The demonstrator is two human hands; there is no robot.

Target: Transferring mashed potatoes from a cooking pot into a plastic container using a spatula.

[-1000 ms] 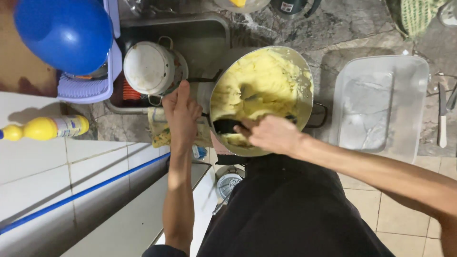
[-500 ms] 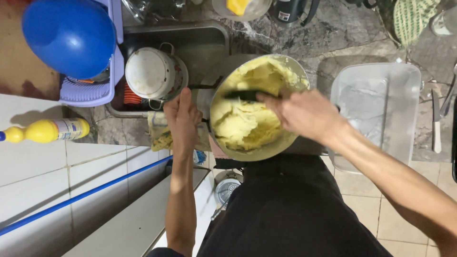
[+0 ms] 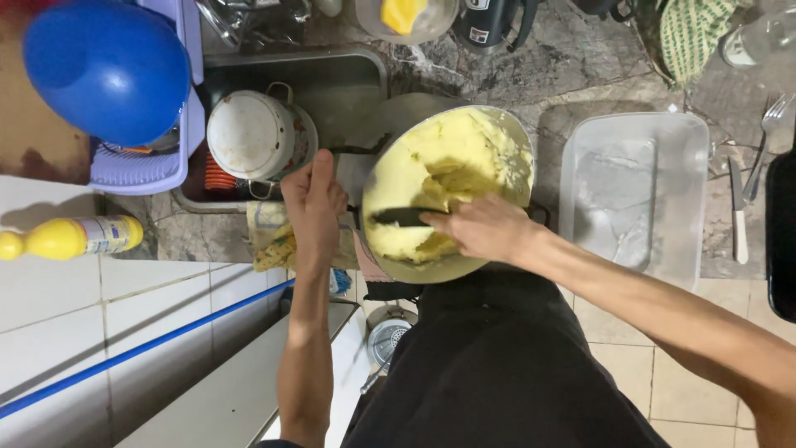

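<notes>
Grey stone countertop [image 3: 597,79] spans the top of the view. Steel sink basin [image 3: 332,79] is set into it, a white enamel pot [image 3: 249,133] sitting at the basin's left end. Big blue round plastic bowl [image 3: 104,66] lies upside down on a lilac basket. Round pan of pale yellow mash [image 3: 452,187] is on the counter edge, between sink and clear rectangular plastic tray [image 3: 634,195]. Right hand [image 3: 485,228] is fisted around a black spatula [image 3: 398,216], blade in the mash. Left hand [image 3: 313,199] is clenched on the pan's handle, left of pan. Yellow plastic bottle [image 3: 70,238] lies far left.
</notes>
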